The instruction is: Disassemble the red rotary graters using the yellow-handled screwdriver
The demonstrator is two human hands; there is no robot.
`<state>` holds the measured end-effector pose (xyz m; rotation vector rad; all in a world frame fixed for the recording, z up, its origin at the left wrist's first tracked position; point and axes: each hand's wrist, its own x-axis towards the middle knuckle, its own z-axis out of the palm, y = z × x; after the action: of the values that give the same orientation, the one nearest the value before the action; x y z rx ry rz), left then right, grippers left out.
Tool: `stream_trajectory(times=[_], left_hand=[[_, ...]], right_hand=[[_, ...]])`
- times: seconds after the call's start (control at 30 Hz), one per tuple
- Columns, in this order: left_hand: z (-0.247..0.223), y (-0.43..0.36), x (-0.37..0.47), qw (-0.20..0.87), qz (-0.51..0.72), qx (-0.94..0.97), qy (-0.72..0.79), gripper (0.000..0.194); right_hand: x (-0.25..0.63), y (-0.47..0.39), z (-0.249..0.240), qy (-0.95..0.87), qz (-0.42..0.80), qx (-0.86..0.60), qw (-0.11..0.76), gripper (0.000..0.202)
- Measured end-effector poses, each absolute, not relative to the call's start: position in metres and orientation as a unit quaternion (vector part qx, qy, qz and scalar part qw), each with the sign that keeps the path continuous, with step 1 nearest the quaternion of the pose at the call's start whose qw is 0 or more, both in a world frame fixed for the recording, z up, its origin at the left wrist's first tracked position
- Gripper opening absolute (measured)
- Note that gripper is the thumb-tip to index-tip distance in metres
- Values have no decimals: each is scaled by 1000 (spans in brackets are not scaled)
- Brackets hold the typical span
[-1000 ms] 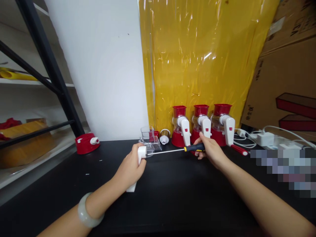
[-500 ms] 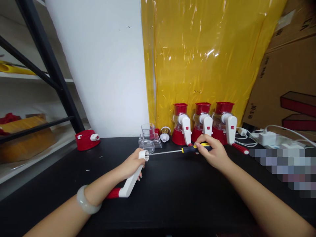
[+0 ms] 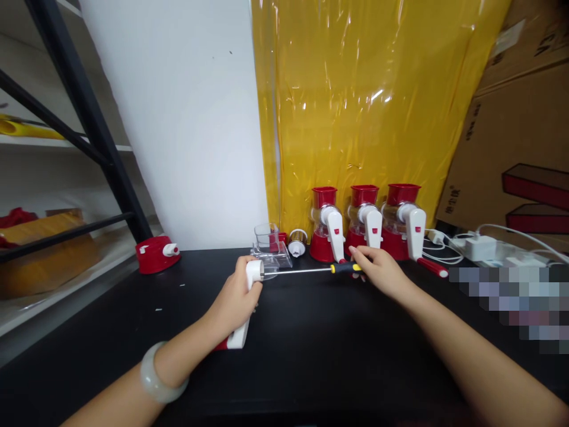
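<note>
My left hand is wrapped round a white crank handle with a red grip, its round socket end turned to the right. In my right hand is a screwdriver with a dark blue and yellow handle, held level by the fingers at its rear end. The long shaft reaches left to the socket of the crank handle, where the tip is hidden. Behind my left hand stand a clear plastic grater body and a drum grater cone.
Three assembled red and white rotary graters line the back right of the black table. A red grater base sits at the far left. White chargers and cables lie at right, before a cardboard box. A shelf rack stands left.
My left hand has turned the crank handle more upright and shifted its socket slightly left and up. The screwdriver now lies more level, and my right fingers have loosened towards its handle's rear.
</note>
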<state>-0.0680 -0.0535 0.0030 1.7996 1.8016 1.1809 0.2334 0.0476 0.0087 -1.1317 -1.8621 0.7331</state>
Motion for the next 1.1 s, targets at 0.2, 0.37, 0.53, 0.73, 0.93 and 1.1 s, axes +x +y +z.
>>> stream_trajectory(times=[0.2,0.37,0.53,0.73,0.93,1.1], left_hand=[[4,-47,-68,346,405,544,648,39],[7,-44,-69,421,387,508,644,41],[11,-47,-66,393,431,508,634,39],[9,-48,-66,305,471,527,638,40],[7,-46,-68,301,467,527,643,39],[13,-45,-69,344,458,504,646,40]], right_hand=[[234,44,12,-767,237,-389,451,39],[234,40,12,-756,192,-322,537,32],[232,42,9,-698,246,-328,587,39],[229,46,4,-674,395,-409,471,59],[233,43,7,-754,225,-420,452,49],[234,40,11,-765,206,-337,508,31]])
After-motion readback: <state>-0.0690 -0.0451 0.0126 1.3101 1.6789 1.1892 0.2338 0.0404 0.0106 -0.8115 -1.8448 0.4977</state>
